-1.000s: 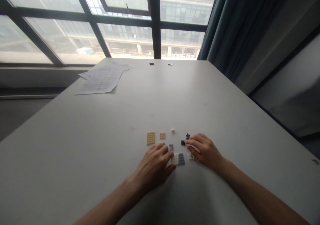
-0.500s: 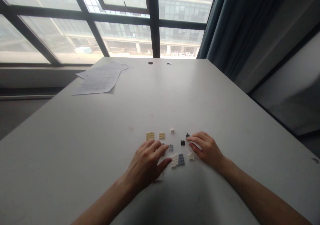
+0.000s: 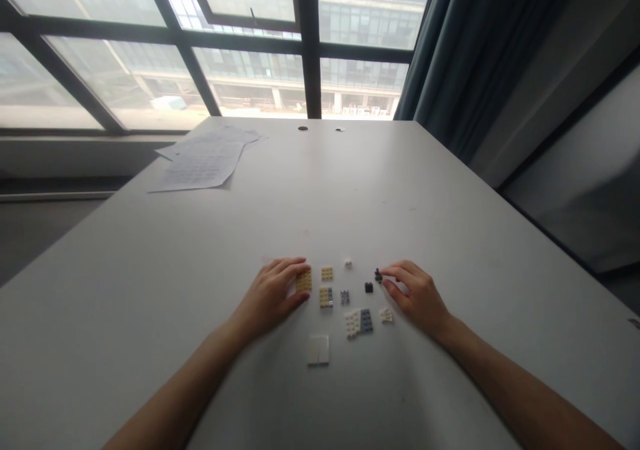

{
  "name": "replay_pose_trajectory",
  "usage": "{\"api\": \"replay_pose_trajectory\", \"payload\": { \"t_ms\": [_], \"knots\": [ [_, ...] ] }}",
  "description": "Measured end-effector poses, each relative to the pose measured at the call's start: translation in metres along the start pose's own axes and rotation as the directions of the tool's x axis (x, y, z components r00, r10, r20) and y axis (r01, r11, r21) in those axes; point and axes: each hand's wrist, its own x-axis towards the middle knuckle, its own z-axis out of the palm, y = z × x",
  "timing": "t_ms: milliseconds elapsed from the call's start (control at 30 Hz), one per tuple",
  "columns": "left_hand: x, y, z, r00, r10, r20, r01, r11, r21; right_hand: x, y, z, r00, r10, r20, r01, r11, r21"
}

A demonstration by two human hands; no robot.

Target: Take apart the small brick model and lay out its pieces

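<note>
My left hand [image 3: 274,295] is around a group of tan building bricks [image 3: 304,279], fingers along the far side and thumb along the near side. On the right, my right hand [image 3: 413,293] has its index finger at some small dark building bricks [image 3: 378,276], thumb apart from the finger. A black brick [image 3: 369,287] lies just left of them. Between the hands are a tan brick plate [image 3: 327,274], a tan and grey group [image 3: 326,297], light grey bricks [image 3: 345,297], white bricks [image 3: 352,324] beside dark grey ones [image 3: 367,321], and small white pieces [image 3: 386,315].
Two flat white tiles [image 3: 319,350] lie nearest me. A single small white piece [image 3: 349,263] sits at the far side of the bricks. Printed papers [image 3: 200,163] rest at the table's far left. Windows and a dark curtain [image 3: 465,57] stand beyond the white table [image 3: 320,190].
My left hand has moved left, off the middle bricks to the tan group, uncovering the tan and grey group and the white tiles. My right hand has stayed by the dark bricks.
</note>
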Motion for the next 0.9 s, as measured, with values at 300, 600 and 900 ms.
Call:
{"api": "replay_pose_trajectory", "payload": {
  "t_ms": [300, 600, 900],
  "knots": [
    [0.006, 0.004, 0.002, 1.000, 0.011, 0.022, -0.010, 0.998, -0.058, 0.000, 0.001, 0.000, 1.000, 0.000, 0.002, 0.000, 1.000, 0.006],
    [0.003, 0.006, 0.003, 0.999, 0.030, -0.020, -0.031, 0.995, -0.095, 0.000, 0.001, 0.000, 1.000, -0.002, -0.006, 0.002, 1.000, 0.009],
    [0.051, 0.015, -0.017, 0.999, 0.002, -0.052, -0.008, 0.995, -0.104, 0.004, 0.002, -0.002, 0.989, 0.137, -0.055, -0.130, 0.986, 0.107]
  ]
}}
